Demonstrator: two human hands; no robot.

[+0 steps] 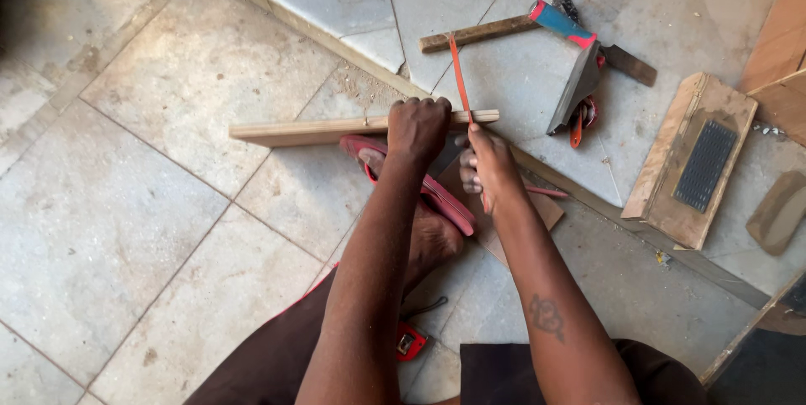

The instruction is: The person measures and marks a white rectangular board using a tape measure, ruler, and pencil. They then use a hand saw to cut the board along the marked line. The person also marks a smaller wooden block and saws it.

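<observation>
Sawing is under way: the strip (pixel 336 129) is lying across the floor step, pinned by the foot (pixel 432 233). The left hand (pixel 417 127) is clamping it, fingers wrapped tight. The right hand (pixel 487 162) is gripping the saw (pixel 458 73), blade on the strip. Next, I'd say, steady strokes.

Single head-worn view, aimed steeply down, close over both forearms; pale tiled floor (pixel 151 170) fills frame, raised step edge toward 1 o'clock.
</observation>
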